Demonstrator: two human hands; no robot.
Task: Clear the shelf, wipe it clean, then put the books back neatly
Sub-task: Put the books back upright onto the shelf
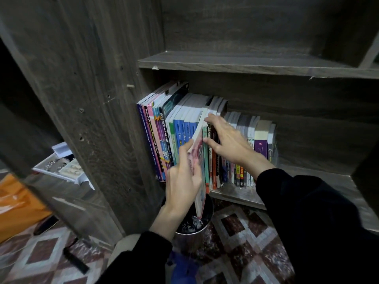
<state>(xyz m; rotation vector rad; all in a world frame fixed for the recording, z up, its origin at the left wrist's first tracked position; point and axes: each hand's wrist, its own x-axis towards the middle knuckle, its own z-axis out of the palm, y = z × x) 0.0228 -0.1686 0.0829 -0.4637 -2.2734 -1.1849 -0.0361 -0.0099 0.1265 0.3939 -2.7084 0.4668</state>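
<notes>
The pink book (pixel 198 158) stands tilted at a gap in the row of books (pixel 164 136) on the lower shelf (pixel 240 194), its near corner hanging past the edge. The left hand (pixel 182 181) grips it, fingers curled round. The right hand (pixel 227 140), fingers spread, presses the spines just right of it. A metal bin (pixel 190 230) sits on the floor below.

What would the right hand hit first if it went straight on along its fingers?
The upright books beside the pink book; fingertips of the right hand look to be touching them, though depth is unclear.
</notes>
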